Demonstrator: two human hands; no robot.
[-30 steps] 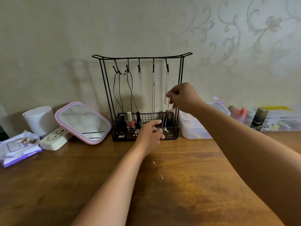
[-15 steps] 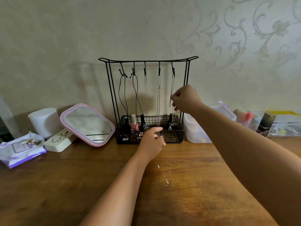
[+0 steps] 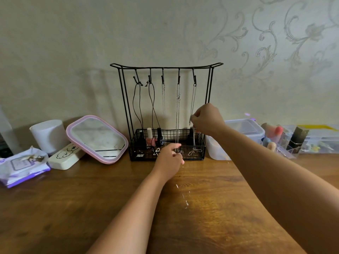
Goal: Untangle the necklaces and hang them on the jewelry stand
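The black wire jewelry stand [image 3: 166,67] stands against the wall with five hooks. Two black cord necklaces [image 3: 137,107] hang on the left hooks, and silver chains hang on the other three. My right hand [image 3: 208,119] pinches the rightmost silver chain [image 3: 193,99] partway down. That chain's pendant [image 3: 194,151] dangles in front of the stand's basket. My left hand [image 3: 169,158] is low at the basket front, with curled fingers pinching the lower end of the fourth chain [image 3: 178,114].
Nail polish bottles [image 3: 150,138] stand in the stand's basket. On the left are a pink-framed mirror [image 3: 97,138], a white cup [image 3: 48,135], a cream case [image 3: 66,155] and a wipes pack [image 3: 22,165]. Clear plastic boxes [image 3: 244,129] and cosmetics are on the right. Wooden tabletop [image 3: 73,208] lies in front.
My left hand let go of the rightmost chain's pendant and drew slightly back to the fourth chain's end. The pendant now hangs free. My right hand keeps its pinch on the chain.
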